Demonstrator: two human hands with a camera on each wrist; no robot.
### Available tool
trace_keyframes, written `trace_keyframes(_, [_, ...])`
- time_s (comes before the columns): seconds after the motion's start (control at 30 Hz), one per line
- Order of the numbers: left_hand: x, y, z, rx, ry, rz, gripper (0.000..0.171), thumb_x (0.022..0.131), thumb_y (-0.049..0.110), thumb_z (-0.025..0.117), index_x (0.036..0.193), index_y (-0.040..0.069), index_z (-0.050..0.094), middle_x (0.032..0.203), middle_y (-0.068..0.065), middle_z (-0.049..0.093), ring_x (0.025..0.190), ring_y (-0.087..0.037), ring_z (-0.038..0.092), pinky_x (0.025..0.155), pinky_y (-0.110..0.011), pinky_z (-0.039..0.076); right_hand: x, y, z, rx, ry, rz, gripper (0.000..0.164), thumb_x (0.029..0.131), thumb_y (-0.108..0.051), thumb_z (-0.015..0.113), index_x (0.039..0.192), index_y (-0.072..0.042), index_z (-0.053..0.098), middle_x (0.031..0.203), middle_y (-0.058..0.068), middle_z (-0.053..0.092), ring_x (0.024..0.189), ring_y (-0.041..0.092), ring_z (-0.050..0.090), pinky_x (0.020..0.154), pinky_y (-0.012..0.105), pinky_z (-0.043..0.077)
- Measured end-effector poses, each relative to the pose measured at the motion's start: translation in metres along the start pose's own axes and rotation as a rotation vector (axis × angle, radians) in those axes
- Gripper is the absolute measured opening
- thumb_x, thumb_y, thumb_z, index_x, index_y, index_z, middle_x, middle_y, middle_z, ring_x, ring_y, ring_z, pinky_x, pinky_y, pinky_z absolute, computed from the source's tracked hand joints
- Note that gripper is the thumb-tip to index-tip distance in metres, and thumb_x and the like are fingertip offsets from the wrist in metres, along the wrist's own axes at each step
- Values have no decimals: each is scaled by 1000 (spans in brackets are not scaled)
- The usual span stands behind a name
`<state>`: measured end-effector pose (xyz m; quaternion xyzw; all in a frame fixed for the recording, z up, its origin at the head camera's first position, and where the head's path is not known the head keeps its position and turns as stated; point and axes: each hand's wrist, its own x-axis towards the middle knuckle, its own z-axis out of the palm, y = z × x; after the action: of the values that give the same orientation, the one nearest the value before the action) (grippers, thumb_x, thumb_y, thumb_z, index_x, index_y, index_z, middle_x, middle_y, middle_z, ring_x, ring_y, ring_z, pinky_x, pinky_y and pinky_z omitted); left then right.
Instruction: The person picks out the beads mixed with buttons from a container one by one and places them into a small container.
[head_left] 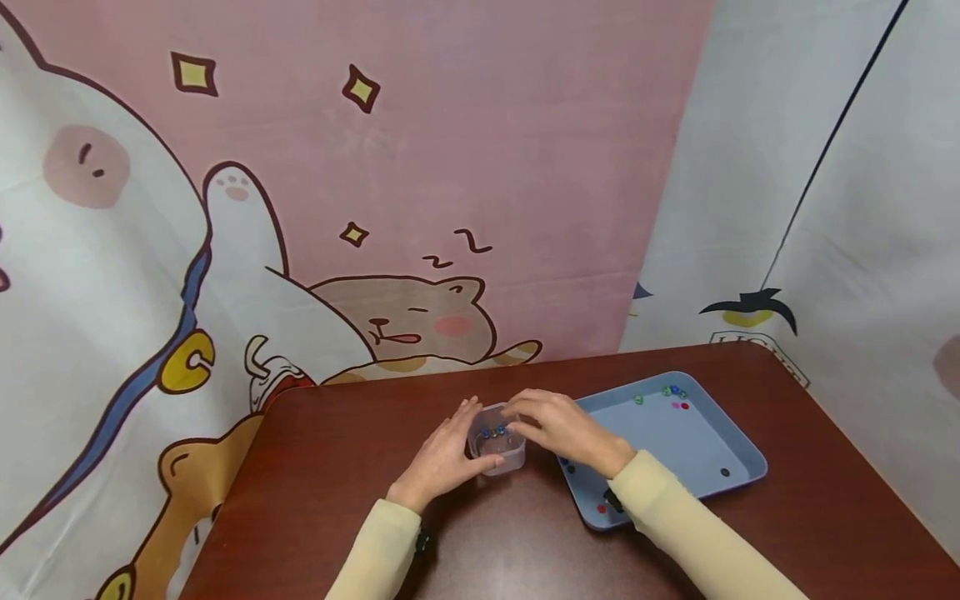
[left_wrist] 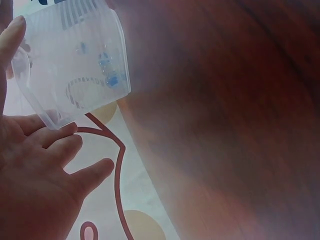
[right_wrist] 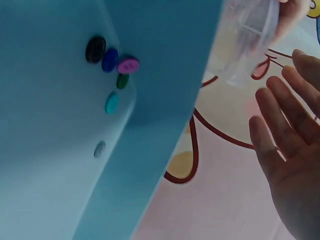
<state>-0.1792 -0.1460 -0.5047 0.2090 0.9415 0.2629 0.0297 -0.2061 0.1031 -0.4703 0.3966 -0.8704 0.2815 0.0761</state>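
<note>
My left hand [head_left: 442, 454] grips a small clear plastic container [head_left: 504, 461], thumb on the near side and fingers round its left side. Several small blue pieces [left_wrist: 111, 79] show through the container's wall in the left wrist view. My right hand [head_left: 558, 425] is at the container's right side, its fingers over the rim in the head view. In the right wrist view its fingers [right_wrist: 287, 120] are spread and relaxed beside the container, with nothing seen between them.
A blue tray [head_left: 686, 450] lies on the brown table [head_left: 330, 492] to the right, under my right forearm. It holds several scattered buttons, including a pink button [right_wrist: 128, 65] and a black button [right_wrist: 95, 49], plus green marble-like pieces [head_left: 639, 400]. A cartoon-printed curtain [head_left: 487, 167] hangs behind.
</note>
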Motion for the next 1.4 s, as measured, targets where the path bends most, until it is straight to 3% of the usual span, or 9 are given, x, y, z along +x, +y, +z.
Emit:
trace_keyframes(0.33, [0, 2, -1, 18, 12, -10, 97, 88, 60, 75, 160, 7, 37, 168, -10, 31, 155, -26, 28, 121, -53, 31, -20, 8, -38, -85, 68, 18, 30, 96, -24, 76, 124, -11, 75, 131, 6, 69, 119, 26, 66, 99, 51, 53])
trace_keyframes(0.53, [-1, 1, -1, 11, 14, -11, 100, 87, 62, 76, 160, 7, 37, 168, -9, 31, 155, -27, 28, 121, -53, 30, -40, 25, -61, -125, 94, 78, 33, 95, -22, 77, 126, -10, 74, 133, 6, 69, 122, 30, 64, 102, 56, 49])
trace_keyframes(0.8, [-1, 1, -1, 11, 16, 0, 99, 87, 63, 74, 160, 7, 37, 168, -10, 31, 155, -28, 27, 121, -54, 29, -64, 57, -86, -187, 94, 97, 37, 91, -19, 81, 126, -7, 74, 130, 11, 70, 119, 34, 65, 98, 57, 52])
trace_keyframes(1.13, [0, -1, 0, 20, 15, -7, 99, 88, 64, 73, 161, 9, 36, 168, -8, 30, 155, -25, 26, 122, -52, 29, -86, 88, -101, -235, -44, 192, 37, 91, -21, 81, 125, -8, 74, 125, 9, 71, 116, 31, 67, 96, 54, 54])
trace_keyframes(1.4, [1, -1, 0, 11, 16, -4, 100, 87, 65, 74, 161, 9, 36, 168, -8, 31, 155, -27, 27, 121, -53, 30, -97, 101, -105, -207, -220, 285, 42, 92, -23, 81, 129, -4, 72, 129, 11, 70, 120, 34, 64, 99, 56, 52])
